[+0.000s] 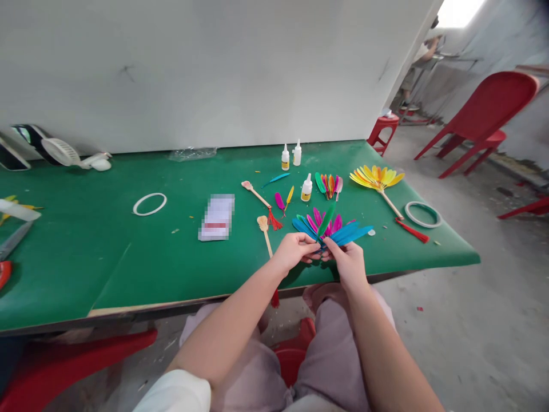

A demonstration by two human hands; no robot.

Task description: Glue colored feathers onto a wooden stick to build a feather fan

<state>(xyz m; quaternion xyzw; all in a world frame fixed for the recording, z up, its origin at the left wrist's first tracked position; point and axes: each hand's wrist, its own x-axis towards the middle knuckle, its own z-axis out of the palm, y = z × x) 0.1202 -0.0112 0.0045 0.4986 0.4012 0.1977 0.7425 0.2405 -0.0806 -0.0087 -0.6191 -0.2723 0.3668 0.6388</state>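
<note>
Blue, magenta and green feathers (348, 232) spread out in a fan shape, their bases pinched between my two hands. My left hand (299, 250) closes on the bases from the left, and my right hand (346, 256) from the right; the fingers hide the quill ends. By my left forearm lies a wooden fan handle (265, 230) with a red tassel hanging over the table's edge. A second tasselled handle (256, 193) rests farther back. Beyond my hands are a small row of mixed feathers (329, 186), loose magenta (279, 201) and yellow feathers (290, 195), and a glue bottle (306, 187).
Two more glue bottles (285, 157) stand near the wall. A finished-looking yellow feather fan (378, 177) and a tape roll (422, 214) lie right. Leftward are a white ring (150, 204), a blurred card (217, 217), a handheld fan (62, 151) and scissors (12, 243). Behind right stands a red chair (489, 117).
</note>
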